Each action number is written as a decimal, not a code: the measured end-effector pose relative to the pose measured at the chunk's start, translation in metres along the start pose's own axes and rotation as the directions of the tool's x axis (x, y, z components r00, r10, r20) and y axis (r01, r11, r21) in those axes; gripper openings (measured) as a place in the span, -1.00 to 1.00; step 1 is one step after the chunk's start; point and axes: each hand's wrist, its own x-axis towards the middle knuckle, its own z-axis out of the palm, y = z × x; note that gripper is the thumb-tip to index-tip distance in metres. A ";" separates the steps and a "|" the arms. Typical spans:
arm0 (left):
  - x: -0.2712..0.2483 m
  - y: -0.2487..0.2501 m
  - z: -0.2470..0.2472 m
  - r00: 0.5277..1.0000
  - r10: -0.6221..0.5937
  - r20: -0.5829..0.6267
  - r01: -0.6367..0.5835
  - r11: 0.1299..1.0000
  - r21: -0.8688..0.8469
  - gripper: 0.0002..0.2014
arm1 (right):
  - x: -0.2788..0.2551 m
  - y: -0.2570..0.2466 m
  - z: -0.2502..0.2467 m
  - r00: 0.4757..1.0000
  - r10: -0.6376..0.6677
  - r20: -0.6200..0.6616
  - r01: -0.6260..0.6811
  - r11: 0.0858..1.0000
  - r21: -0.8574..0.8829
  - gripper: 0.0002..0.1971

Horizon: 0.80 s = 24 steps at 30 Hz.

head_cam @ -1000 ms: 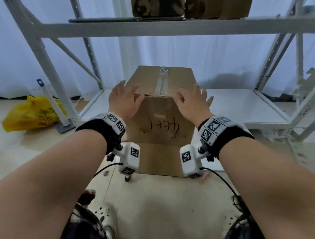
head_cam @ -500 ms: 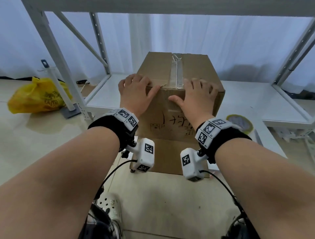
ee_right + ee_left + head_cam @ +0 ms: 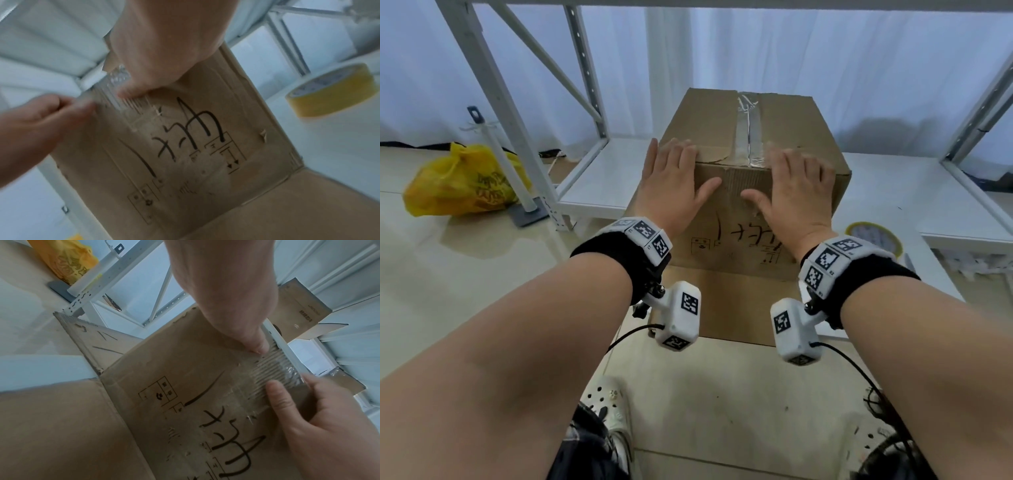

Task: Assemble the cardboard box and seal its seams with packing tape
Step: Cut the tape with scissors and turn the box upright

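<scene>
The cardboard box (image 3: 743, 192), matte corrugated brown, stands on the floor against a white metal shelf (image 3: 599, 178). Our left grip (image 3: 671, 185) and right grip (image 3: 796, 192) lie flat and spread on its near top edge, flanking the glossy, wrinkled tape strip (image 3: 750, 137). A yellow tape roll (image 3: 875, 236) sits rightward.

Head view looks down from above; both wrist views look up, close — all share the box (image 3: 743, 219) front.

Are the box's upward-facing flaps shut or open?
Shut: the flaps of the box lie flat, with tape along their centre seam.
</scene>
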 end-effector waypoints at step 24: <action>0.042 0.050 -0.019 0.918 0.267 0.295 -0.301 0.950 0.076 -0.47 | 0.026 0.024 -0.027 0.953 -0.022 0.301 0.026 1.000 -0.012 -0.18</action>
